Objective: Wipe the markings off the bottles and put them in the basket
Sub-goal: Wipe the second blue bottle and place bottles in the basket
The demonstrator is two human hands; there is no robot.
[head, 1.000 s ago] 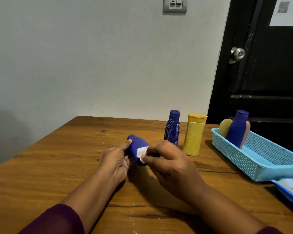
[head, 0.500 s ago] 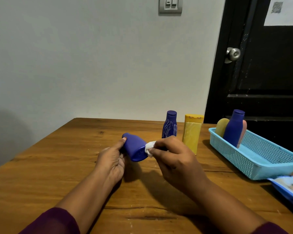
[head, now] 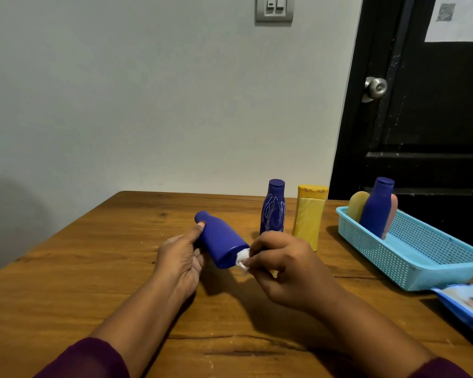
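My left hand (head: 179, 261) holds a blue bottle (head: 220, 241) tilted above the table, cap pointing away to the left, thumb near the neck. My right hand (head: 287, 271) pinches a small white wipe (head: 242, 259) against the bottle's bottom end. Behind stand a blue bottle with white scribbles (head: 273, 208) and a yellow bottle (head: 309, 214). The light blue basket (head: 410, 257) on the right holds a blue bottle (head: 376, 208), a yellowish one (head: 357, 204) and a pink one (head: 392, 214), leaning at its far end.
The wooden table (head: 93, 268) ends at a grey wall behind. A black door with a metal knob (head: 376, 87) is at the right. A blue wipes packet (head: 467, 304) lies at the table's right edge, near the basket.
The wipe has slid from the bottle's side down to its bottom end, my right hand moving right. The bottle's base has swung toward me in my left hand.
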